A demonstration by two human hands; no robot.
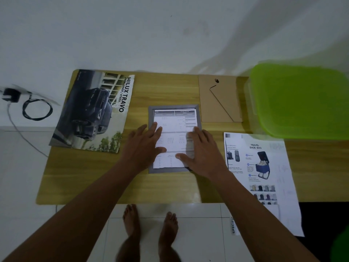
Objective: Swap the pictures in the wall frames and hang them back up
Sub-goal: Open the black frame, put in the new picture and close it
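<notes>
A grey picture frame (pixel 151 118) lies face down in the middle of the wooden table (pixel 85 176). A white printed sheet (pixel 173 121) lies inside it. My left hand (pixel 145 146) presses flat on the sheet's left side with fingers spread. My right hand (pixel 202 150) presses flat on its right side, thumb pointing inward. The frame's brown backing board (pixel 213 103) with its stand leg lies apart at the back right. A car brochure (pixel 94 110) lies at the left. A travel shoe bag flyer (pixel 264 176) lies at the right, hanging over the table's front edge.
A green plastic box lid (pixel 302 101) covers the table's back right corner. A black charger and coiled cable (pixel 28 104) lie on the floor at the left by the white wall. My bare feet (pixel 149 222) stand on white tiles at the table's front edge.
</notes>
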